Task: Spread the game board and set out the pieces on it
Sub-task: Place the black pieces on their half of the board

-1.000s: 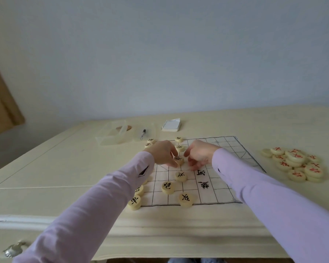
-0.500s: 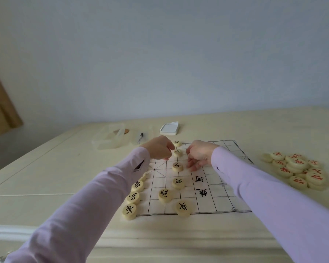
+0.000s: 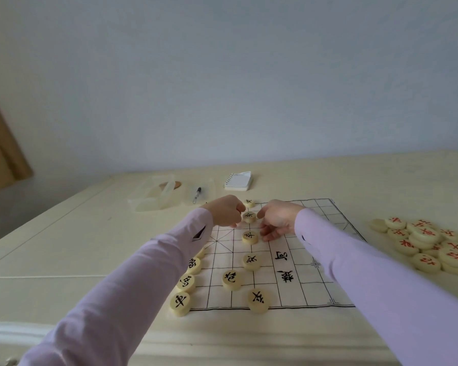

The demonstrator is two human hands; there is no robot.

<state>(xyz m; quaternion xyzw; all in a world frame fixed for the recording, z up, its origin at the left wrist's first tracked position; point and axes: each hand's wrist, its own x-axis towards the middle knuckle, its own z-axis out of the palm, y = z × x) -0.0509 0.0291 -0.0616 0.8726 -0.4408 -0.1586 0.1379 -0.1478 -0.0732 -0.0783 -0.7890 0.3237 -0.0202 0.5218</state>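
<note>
Cream cloth game board (image 3: 296, 283) lies spread at frame centre, with black-marked pieces (image 3: 252, 261) down its left half.
We see the left hand (image 3: 225, 213) curled tight beside one piece (image 3: 249, 216), and cannot tell what it holds; the right hand (image 3: 278, 220) is half-curled, gripping nothing visible. Our left sleeve (image 3: 143, 273) could sweep the left-edge pieces off the table (image 3: 64, 247). The board's right half offers room, short of the red-marked pile (image 3: 423, 244).

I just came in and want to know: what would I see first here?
The left hand and right hand, in lilac sleeves, flank a black-lettered piece near the far side of the game board. Right of the board, a heap of red-lettered pieces lies on the cream table.
</note>
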